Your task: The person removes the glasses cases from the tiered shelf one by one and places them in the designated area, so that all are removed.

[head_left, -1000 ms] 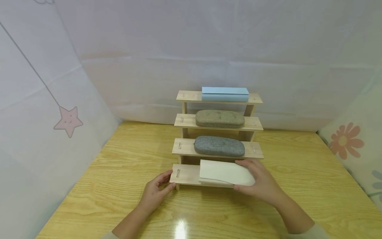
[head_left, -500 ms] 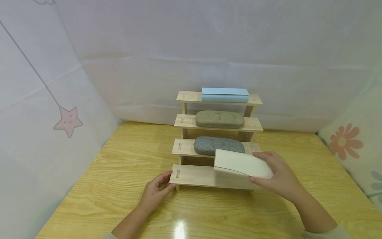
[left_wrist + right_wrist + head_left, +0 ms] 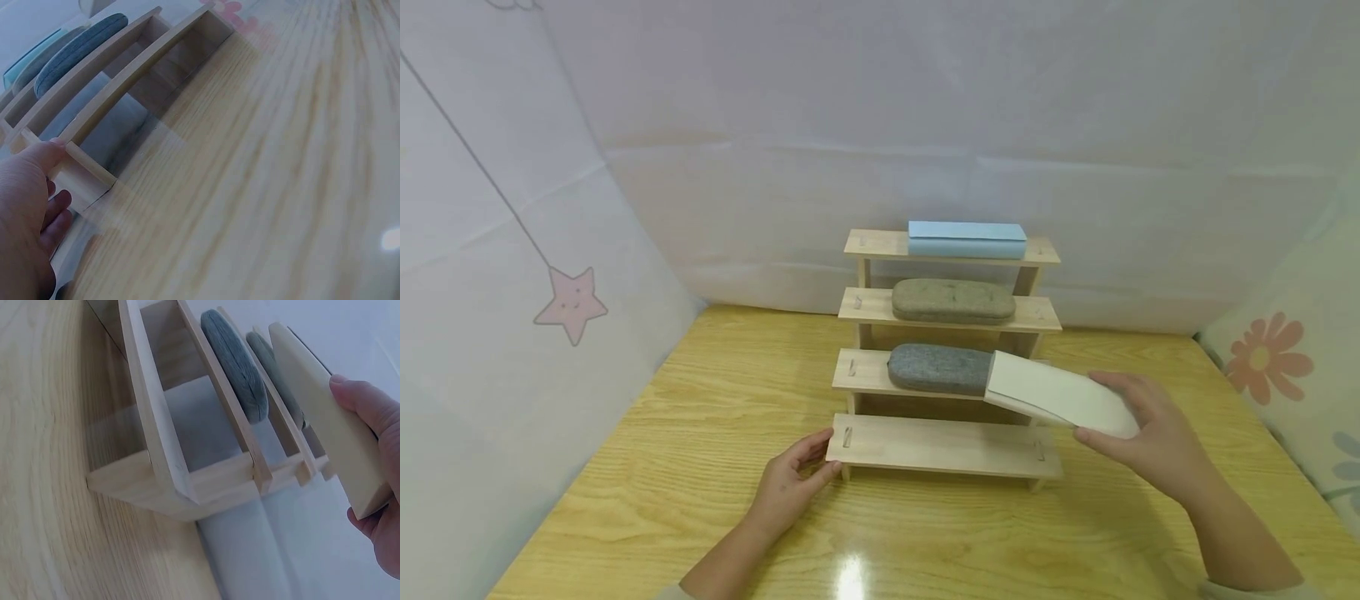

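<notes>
A cream-white glasses case (image 3: 1060, 394) is held up by my right hand (image 3: 1157, 442), thumb on the near side and fingers on the far side of its right end. It tilts down to the right and overlaps the right part of the grey glasses case (image 3: 938, 368) in the head view. My left hand (image 3: 792, 483) holds the left end of the bottom step of a wooden four-tier stand (image 3: 943, 444); in the left wrist view the thumb (image 3: 47, 153) lies at the board's corner. The bottom step is bare.
An olive-brown glasses case (image 3: 953, 301) lies on the step above the grey one, and a light-blue case (image 3: 966, 239) on the top step. The stand is on a wood-grain table (image 3: 722, 400), with a pale cloth backdrop (image 3: 850, 100) behind.
My right hand has lifted the cream-white glasses case off the bottom step and carried it up and to the right. My left hand has stayed at the stand's left end.
</notes>
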Tool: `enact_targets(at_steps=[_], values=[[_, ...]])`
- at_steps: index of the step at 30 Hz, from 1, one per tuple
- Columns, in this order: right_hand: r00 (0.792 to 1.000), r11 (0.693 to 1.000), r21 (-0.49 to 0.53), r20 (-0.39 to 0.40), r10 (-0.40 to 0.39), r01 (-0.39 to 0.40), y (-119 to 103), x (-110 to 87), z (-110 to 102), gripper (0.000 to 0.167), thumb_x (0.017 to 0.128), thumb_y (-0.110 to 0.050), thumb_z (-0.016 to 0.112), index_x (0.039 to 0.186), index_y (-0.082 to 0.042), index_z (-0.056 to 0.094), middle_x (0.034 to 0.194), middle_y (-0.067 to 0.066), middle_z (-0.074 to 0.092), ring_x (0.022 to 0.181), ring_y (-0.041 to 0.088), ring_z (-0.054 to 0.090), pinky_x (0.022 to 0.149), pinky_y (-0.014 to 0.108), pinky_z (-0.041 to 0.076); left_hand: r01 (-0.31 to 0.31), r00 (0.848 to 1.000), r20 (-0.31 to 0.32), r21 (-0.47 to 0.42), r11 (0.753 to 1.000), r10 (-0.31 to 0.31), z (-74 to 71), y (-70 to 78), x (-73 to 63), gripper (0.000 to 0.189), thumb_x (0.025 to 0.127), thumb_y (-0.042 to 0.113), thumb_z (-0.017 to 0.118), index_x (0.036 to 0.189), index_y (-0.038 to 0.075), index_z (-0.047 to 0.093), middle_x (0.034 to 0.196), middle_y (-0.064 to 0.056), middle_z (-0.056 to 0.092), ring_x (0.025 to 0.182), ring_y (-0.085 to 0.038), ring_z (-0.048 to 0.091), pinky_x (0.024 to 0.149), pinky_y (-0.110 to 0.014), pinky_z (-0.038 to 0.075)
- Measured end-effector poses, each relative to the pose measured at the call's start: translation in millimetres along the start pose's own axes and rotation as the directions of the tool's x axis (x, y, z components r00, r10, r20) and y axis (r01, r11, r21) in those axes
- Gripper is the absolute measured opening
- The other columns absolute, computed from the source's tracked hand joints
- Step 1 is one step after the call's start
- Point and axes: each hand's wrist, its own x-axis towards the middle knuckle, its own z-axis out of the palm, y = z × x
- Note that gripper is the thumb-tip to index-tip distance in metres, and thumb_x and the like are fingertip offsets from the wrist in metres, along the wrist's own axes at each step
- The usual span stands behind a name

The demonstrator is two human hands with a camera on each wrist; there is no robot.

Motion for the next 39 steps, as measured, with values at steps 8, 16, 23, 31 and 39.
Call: enact_targets(at_steps=[8,16,23,31,39], values=[[0.999,0.999,-0.029,-0.005,0.042,-0.042,13,0.0,-13,0.069,0.078,-0.027,0.084,0.138,-0.009,0.054,0.131,0.019,0.056,0.102,0.021,0.045,0.067,0.018,0.040,-0.005,1.000,0.000,-0.001,1.000,0.005,0.0,-0.1,-0.6,0.047,0.085,0.018,0.077,0.129,0.007,0.063,0.128,-0.012,0.066,0.113,-0.029,0.066,0.093,-0.034,0.056],[0.995,0.994,-0.044,0.007,0.097,-0.097,28,-0.8,-26,0.073,0.081,-0.027,0.082,0.142,-0.006,0.048,0.136,0.026,0.048,0.101,0.028,0.046,0.065,0.017,0.038,-0.009,1.000,-0.001,0.005,1.000,0.009,-0.2,0.4,0.3,0.047,0.085,0.019,0.077,0.129,0.007,0.063,0.127,-0.012,0.066,0.113,-0.029,0.066,0.093,-0.033,0.056],[0.991,0.989,-0.070,-0.002,0.134,-0.133,42,-1.5,-33,0.076,0.082,-0.030,0.080,0.144,-0.005,0.046,0.137,0.028,0.047,0.103,0.034,0.047,0.067,0.023,0.039,-0.015,1.000,-0.004,0.008,1.000,0.015,-0.3,0.1,0.4,0.047,0.086,0.020,0.076,0.129,0.007,0.063,0.128,-0.013,0.066,0.113,-0.029,0.066,0.093,-0.032,0.056],[0.990,0.985,-0.100,-0.026,0.136,-0.138,56,-4.2,-36,0.075,0.083,-0.033,0.079,0.142,-0.001,0.047,0.135,0.028,0.048,0.106,0.038,0.043,0.068,0.034,0.037,-0.008,1.000,-0.006,-0.001,1.000,0.008,0.2,1.0,0.0,0.046,0.085,0.016,0.077,0.128,0.006,0.063,0.126,-0.012,0.067,0.113,-0.028,0.066,0.092,-0.031,0.056],[0.988,0.981,-0.114,-0.042,0.151,-0.154,70,-7.6,-36,0.074,0.083,-0.034,0.079,0.139,0.003,0.048,0.135,0.031,0.048,0.109,0.043,0.044,0.068,0.034,0.038,-0.022,1.000,-0.012,0.011,1.000,0.022,0.6,0.4,-0.5,0.047,0.086,0.019,0.076,0.129,0.007,0.063,0.126,-0.013,0.067,0.112,-0.029,0.067,0.092,-0.033,0.057]])
